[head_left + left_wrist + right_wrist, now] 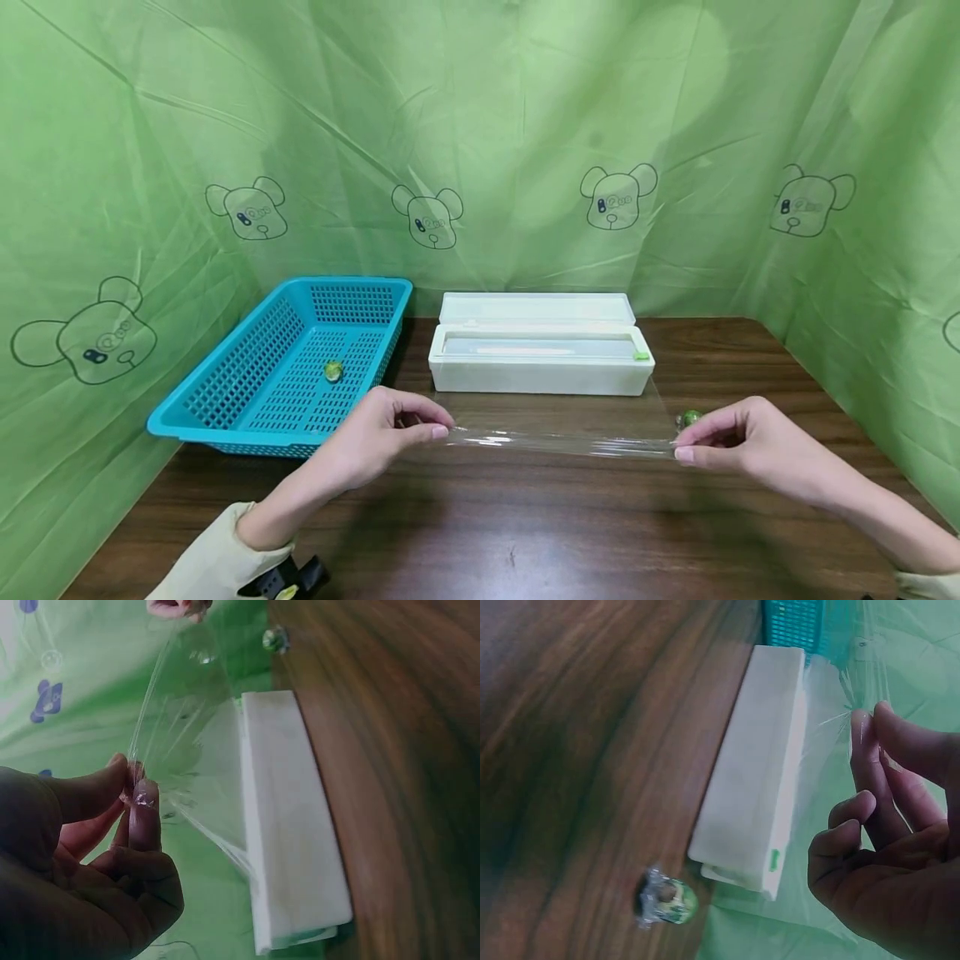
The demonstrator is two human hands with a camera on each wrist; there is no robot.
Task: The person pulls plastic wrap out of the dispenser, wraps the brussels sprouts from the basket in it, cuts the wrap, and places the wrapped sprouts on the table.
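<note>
Clear film spans the gap between the hands, above the table; its gathered near edge runs left to right, and the sheet extends back to the white box. I can barely make out its side edges against the wood. Left hand: thumb and fingertips pinched together on one corner. Right hand: likewise on the other. The box's long axis lies left to right, roughly parallel to the film edge, lid up at the back; contents unclear through the film. From the head view, the right fingers partly hide a wrapped green item; the right wrist view shows it whole, near the box end. A blue basket, left, holds another green item, too small to identify. Both forearms are cut off by the frame.
</note>
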